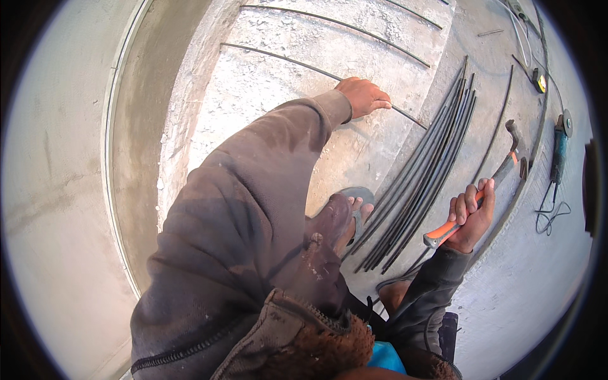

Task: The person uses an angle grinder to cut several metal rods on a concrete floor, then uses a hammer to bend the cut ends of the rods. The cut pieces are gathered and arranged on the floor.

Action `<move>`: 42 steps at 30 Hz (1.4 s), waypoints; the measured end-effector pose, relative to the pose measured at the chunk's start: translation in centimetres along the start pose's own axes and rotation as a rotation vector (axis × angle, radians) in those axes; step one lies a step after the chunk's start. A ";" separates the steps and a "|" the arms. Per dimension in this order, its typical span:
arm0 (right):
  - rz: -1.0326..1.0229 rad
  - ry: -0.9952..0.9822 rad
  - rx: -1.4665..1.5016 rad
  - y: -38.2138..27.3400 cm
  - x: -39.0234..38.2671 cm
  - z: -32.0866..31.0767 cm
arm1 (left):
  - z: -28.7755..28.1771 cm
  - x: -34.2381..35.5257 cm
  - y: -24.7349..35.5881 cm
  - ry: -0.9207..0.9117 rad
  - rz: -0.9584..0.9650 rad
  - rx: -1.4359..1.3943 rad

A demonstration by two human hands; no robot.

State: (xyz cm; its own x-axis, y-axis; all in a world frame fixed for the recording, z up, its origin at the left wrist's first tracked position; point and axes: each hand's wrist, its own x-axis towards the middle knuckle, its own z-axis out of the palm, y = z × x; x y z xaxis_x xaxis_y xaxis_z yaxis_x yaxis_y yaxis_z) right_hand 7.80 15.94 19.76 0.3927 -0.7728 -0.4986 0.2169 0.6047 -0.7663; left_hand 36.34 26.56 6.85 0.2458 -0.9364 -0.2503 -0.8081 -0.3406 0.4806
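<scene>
My left hand [363, 96] is closed over a thin dark steel rod [408, 116], which lies across the pale concrete surface and shows on both sides of the fist. In my right hand [470, 216] is a hammer [505, 167] with an orange and black handle. Its head points up and away from me, and the butt of the handle sticks out to the left of my fingers. Between my hands a bundle of dark steel rods [425, 171] lies on the floor, beside my sandalled foot [358, 214].
More rods [342, 24] are spaced across the rough concrete [278, 82] ahead. Right of the bundle is a single rod [497, 126]. A yellow and black tape measure [539, 81] and a corded angle grinder [559, 149] lie farther right. A wall [57, 164] rises at left.
</scene>
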 end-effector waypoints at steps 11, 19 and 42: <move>0.159 0.018 0.010 3.7 0.1 -2.7 | 0.9 -0.3 -0.8 0.003 -0.024 -0.044; 0.339 0.056 0.029 8.3 0.0 -3.6 | 2.0 0.2 -1.1 -0.027 0.003 0.024; 0.210 0.233 0.296 8.1 2.9 -4.8 | 1.8 0.9 -1.9 0.023 -0.038 0.043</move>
State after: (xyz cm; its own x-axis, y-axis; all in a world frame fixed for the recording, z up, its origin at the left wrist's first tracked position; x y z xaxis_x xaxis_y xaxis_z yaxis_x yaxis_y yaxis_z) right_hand 6.39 17.67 10.10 0.2505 -0.6293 -0.7357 0.4145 0.7565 -0.5059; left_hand 37.10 26.54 4.20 0.2882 -0.9248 -0.2482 -0.8202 -0.3722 0.4345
